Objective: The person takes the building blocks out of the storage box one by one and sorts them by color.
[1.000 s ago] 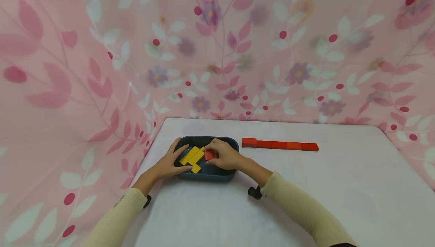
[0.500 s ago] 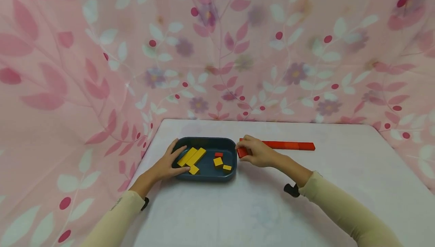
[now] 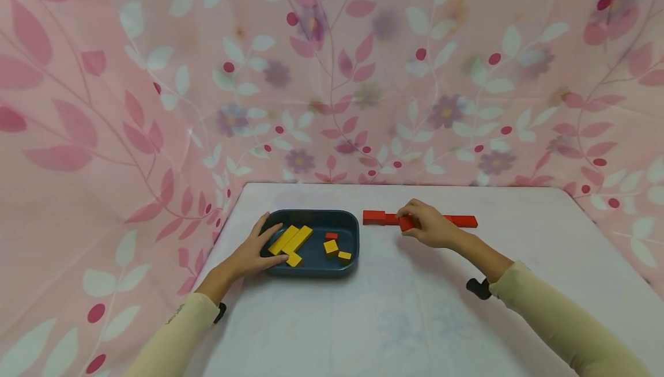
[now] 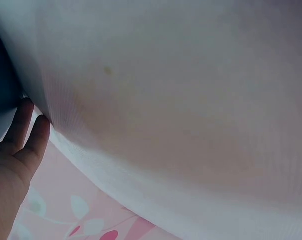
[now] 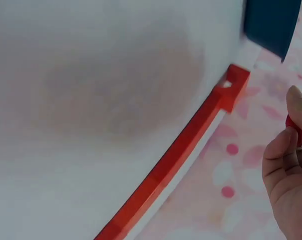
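My right hand (image 3: 430, 225) pinches a red block (image 3: 407, 223) between thumb and fingers, in front of the middle of a row of red blocks (image 3: 463, 221). In the right wrist view the fingers cover most of that held block (image 5: 293, 124). A taller red block (image 3: 374, 217) stands at the row's left end. At the left, my left hand (image 3: 251, 251) rests on the rim of a dark blue tray (image 3: 311, 274), fingers spread. Inside the tray lie long yellow blocks (image 3: 297, 240), smaller yellow blocks (image 3: 331, 248) and one small red block (image 3: 331, 236).
A white cloth (image 3: 332, 331) covers the table. Behind it and on the left hangs a pink floral curtain (image 3: 363, 77). The tray's right edge lies close to the left end of the red row.
My right hand has lifted a red block out of the tray and carried it rightward to the row. My left hand has stayed on the tray.
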The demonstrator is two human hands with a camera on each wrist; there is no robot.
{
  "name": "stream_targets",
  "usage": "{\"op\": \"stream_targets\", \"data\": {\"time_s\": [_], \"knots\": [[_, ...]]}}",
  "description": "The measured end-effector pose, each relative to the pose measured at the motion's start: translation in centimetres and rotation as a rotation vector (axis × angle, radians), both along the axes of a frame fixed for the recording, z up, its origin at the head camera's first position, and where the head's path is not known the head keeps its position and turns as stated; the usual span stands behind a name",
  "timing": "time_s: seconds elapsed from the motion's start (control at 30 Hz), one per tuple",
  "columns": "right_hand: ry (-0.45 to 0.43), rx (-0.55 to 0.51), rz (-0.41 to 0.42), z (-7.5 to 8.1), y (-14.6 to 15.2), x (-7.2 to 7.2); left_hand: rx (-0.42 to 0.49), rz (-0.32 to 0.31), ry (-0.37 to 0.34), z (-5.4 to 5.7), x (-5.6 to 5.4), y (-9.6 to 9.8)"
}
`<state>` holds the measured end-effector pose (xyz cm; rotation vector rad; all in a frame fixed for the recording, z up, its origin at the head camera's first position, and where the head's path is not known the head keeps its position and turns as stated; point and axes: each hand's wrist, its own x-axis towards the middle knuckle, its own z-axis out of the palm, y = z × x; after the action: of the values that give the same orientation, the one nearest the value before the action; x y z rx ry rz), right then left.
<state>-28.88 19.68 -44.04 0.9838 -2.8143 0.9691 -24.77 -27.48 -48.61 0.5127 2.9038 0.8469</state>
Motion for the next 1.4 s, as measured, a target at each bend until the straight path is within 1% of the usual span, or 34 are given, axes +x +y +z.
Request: {"op": "stream_targets", "data": {"time_s": [0.27,0.4,0.67,0.83,0.97,1.1,1.17,1.3,1.4], "knots": [[0.048,0.055,-0.116,-1.3,5.5,-1.0,-0.001,-0.013,0.009,-0.2,-0.1,-0.2],[0.064,0.087,-0.156,-1.6,7.8,-1.3,0.007,-0.01,0.002,-0.1,-0.1,-0.1],[-0.024,0.121,-0.208,-1.5,11.9,-1.3,-0.015,-0.016,-0.019,0.1,-0.2,0.0],[-0.026,0.147,-0.217,-1.3,13.9,-1.7,-0.018,-0.013,-0.015,0.0,-0.2,-0.1],[-0.047,0.159,-0.229,-1.3,15.4,-2.0,-0.009,-0.013,-0.014,0.1,-0.3,-0.1],[-0.042,0.167,-0.237,-1.6,16.8,-2.8,-0.008,-0.018,-0.016,0.6,-0.5,0.0],[-0.055,0.174,-0.238,-1.8,17.5,-3.2,-0.011,-0.018,-0.015,0.7,-0.5,0.0],[-0.132,0.186,-0.261,-2.5,18.4,-3.7,-0.009,-0.021,-0.017,0.4,-0.5,-0.1],[-0.15,0.183,-0.272,-3.0,18.5,-3.8,-0.007,-0.022,-0.02,0.1,-0.4,-0.2]]}}
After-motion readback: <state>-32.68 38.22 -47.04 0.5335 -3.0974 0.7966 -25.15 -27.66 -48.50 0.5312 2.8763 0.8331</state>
